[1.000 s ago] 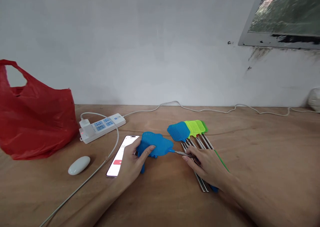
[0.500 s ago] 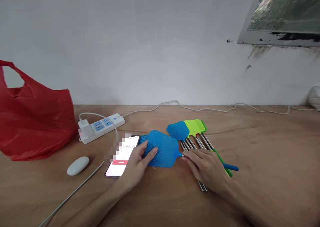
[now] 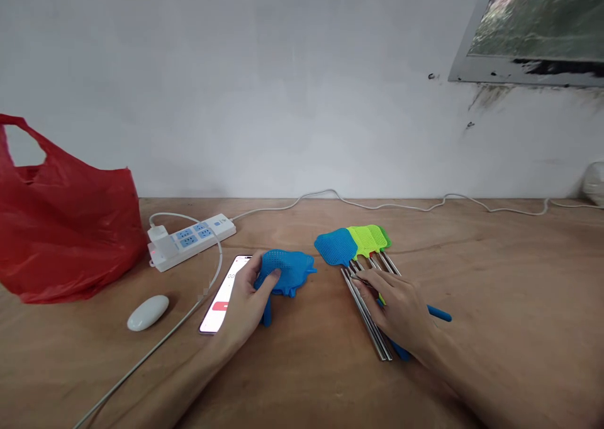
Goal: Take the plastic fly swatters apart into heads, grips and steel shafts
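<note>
My left hand [image 3: 250,297] is closed around a bunch of blue mesh fly swatter heads [image 3: 292,270], with short sockets sticking out to the right and below. The lower edge of the bunch is partly behind my thumb. My right hand [image 3: 401,306] pinches a thin metal fly swatter handle, whose blue grip [image 3: 440,313] pokes out past the hand. Under and beside that hand lie several metal rods [image 3: 370,322]. Beyond it, a blue swatter head [image 3: 336,246] and yellow-green swatter heads [image 3: 368,240] lie overlapped in a row, a darker green one behind.
A lit phone [image 3: 226,300] lies beside my left hand. Further left are a white mouse [image 3: 148,313], a white power strip [image 3: 189,243] with a plugged-in charger, and a red plastic bag [image 3: 70,228]. A white cable [image 3: 330,192] runs along the wall.
The blue swatter head has come apart from the rod in my right hand. My left hand has drawn slightly left with the heads and tilted them; my right hand has moved slightly right.
</note>
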`<state>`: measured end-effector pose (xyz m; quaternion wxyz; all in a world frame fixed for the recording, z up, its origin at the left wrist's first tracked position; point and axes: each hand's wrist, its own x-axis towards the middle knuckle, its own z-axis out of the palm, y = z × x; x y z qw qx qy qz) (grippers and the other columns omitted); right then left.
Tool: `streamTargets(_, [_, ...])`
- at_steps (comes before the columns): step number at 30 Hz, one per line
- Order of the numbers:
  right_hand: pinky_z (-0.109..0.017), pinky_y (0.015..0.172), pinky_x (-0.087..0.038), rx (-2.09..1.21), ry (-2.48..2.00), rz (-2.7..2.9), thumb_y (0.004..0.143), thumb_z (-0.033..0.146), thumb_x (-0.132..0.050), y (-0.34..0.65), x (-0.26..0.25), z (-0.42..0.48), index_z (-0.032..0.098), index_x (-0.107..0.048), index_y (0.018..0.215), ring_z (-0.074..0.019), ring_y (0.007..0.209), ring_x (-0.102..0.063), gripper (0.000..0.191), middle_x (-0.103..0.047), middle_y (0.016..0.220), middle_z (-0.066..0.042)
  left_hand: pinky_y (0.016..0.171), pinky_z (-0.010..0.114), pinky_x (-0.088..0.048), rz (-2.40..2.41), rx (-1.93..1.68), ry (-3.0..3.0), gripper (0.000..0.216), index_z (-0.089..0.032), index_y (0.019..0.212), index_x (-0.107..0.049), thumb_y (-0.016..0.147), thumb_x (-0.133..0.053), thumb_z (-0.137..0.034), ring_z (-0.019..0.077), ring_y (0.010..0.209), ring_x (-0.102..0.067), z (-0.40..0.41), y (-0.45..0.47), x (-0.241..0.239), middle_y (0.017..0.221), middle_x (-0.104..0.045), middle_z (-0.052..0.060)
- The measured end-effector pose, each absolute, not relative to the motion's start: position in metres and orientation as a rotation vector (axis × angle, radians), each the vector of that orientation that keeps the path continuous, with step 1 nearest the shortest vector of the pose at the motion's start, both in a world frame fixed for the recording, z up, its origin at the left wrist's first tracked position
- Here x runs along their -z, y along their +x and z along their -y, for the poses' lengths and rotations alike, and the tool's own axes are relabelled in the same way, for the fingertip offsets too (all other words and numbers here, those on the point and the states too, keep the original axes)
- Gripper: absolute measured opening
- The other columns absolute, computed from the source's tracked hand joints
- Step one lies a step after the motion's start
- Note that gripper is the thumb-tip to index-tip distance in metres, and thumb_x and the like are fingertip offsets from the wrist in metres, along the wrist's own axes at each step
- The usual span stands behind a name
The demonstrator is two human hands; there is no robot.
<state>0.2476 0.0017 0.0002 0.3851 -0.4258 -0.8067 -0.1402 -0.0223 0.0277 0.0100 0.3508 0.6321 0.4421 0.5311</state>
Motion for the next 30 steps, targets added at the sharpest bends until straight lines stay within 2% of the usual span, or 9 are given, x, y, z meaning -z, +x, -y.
streamTargets(2, [-0.027,0.061,-0.039,0.35,-1.085,2.052,0.101,0.022,-0.052,0.247,0.0,-0.002,0.021,-0.063,0.093,-0.0165,0.064,-0.064,0.014,-0.071,0.076,-0.001,0.082,0.036,-0.05,-1.204,-1.375,1.768,0.013,-0.022,0.09,-0.066,0.09,-0.059,-0.032,0.024,0.093,-0.064,-0.026,-0.024,-0.011,0.094,-0.069,0.003])
streamTargets(6, [-0.027,0.062,-0.04,0.356,-1.07,2.039,0.101,0.021,-0.052,0.248,0.0,-0.003,0.02,-0.062,0.094,-0.0155,0.064,-0.064,0.013,-0.071,0.077,0.0,0.102,0.046,-0.041,-1.328,-1.395,2.089,0.019,-0.025,0.09,-0.071,0.094,-0.053,-0.03,0.0291,0.122,-0.053,-0.026,-0.026,-0.01,0.123,-0.063,0.006])
streamTargets(9, [-0.026,0.062,-0.041,0.354,-1.055,2.038,0.101,0.021,-0.051,0.247,0.0,-0.002,0.02,-0.062,0.094,-0.0149,0.064,-0.064,0.012,-0.071,0.077,0.0,0.106,0.05,-0.039,-1.422,-1.37,2.203,0.029,-0.026,0.096,-0.071,0.099,-0.043,-0.027,0.029,0.128,-0.048,-0.028,-0.027,-0.007,0.132,-0.057,0.007])
streamTargets(12, [-0.026,0.06,-0.04,0.326,-1.082,2.044,0.101,0.022,-0.051,0.247,-0.001,-0.001,0.021,-0.062,0.093,-0.015,0.063,-0.063,0.014,-0.07,0.075,0.0,0.105,0.051,-0.041,-1.479,-1.348,2.268,0.036,-0.025,0.106,-0.068,0.101,-0.033,-0.021,0.028,0.128,-0.047,-0.031,-0.03,-0.006,0.133,-0.056,0.008])
streamTargets(15, [-0.027,0.06,-0.04,0.298,-1.104,2.051,0.101,0.022,-0.049,0.247,-0.001,0.0,0.021,-0.063,0.093,-0.0157,0.064,-0.065,0.016,-0.071,0.075,-0.001,0.102,0.049,-0.045,-1.439,-1.29,2.373,0.036,-0.023,0.114,-0.065,0.1,-0.032,-0.018,0.0273,0.123,-0.052,-0.031,-0.03,-0.006,0.128,-0.06,0.01])
streamTargets(18, [-0.028,0.06,-0.04,0.278,-1.107,2.061,0.101,0.022,-0.049,0.246,-0.001,0.0,0.022,-0.063,0.094,-0.0158,0.064,-0.065,0.016,-0.072,0.077,-0.001,0.101,0.049,-0.048,-1.392,-1.102,2.546,0.031,-0.021,0.12,-0.064,0.101,-0.039,-0.024,0.0289,0.12,-0.057,-0.029,-0.026,-0.001,0.126,-0.063,0.011])
streamTargets(23, [-0.027,0.059,-0.039,0.265,-1.117,2.06,0.1,0.022,-0.052,0.246,0.0,0.001,0.022,-0.063,0.094,-0.015,0.063,-0.063,0.013,-0.072,0.078,0.0,0.111,0.061,-0.038,-1.396,-0.722,2.792,0.043,-0.017,0.14,-0.054,0.103,-0.045,-0.037,0.0364,0.136,-0.047,-0.027,-0.018,0.012,0.144,-0.056,0.017])
streamTargets(26, [-0.027,0.061,-0.039,0.249,-1.108,2.069,0.1,0.021,-0.052,0.245,0.001,0.001,0.022,-0.063,0.095,-0.0155,0.065,-0.064,0.012,-0.073,0.08,0.0,0.11,0.06,-0.04,-1.362,-0.649,2.774,0.043,-0.018,0.138,-0.056,0.103,-0.044,-0.039,0.0347,0.13,-0.053,-0.025,-0.016,0.012,0.14,-0.06,0.015])
streamTargets(30, [-0.027,0.061,-0.04,0.243,-1.101,2.07,0.1,0.022,-0.052,0.244,0.0,0.001,0.022,-0.063,0.095,-0.0159,0.067,-0.065,0.012,-0.073,0.081,0.0,0.095,0.053,-0.053,-1.352,-0.654,2.702,0.04,-0.015,0.129,-0.06,0.1,-0.05,-0.041,0.0337,0.113,-0.062,-0.02,-0.014,0.007,0.123,-0.064,0.015])
